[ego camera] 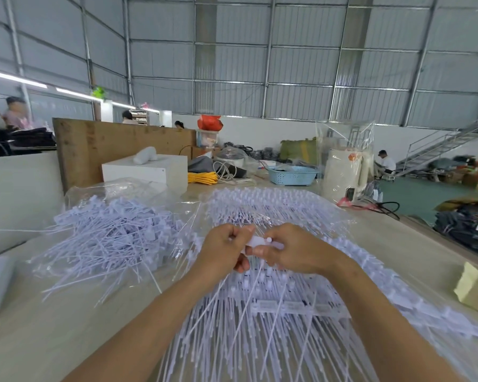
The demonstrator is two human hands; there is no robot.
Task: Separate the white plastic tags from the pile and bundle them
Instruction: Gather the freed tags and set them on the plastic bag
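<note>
No text, label, brand or number is legible anywhere.

The pale wooden tabletop carries a loose heap of separated white tags on clear plastic toward its left edge, rows of joined tags across its middle, and a blue basket, yellow cord and white box along its far edge.

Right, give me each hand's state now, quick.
Left hand: curled, pinching a white tag.
Right hand: curled, gripping the same tag's head.
</note>
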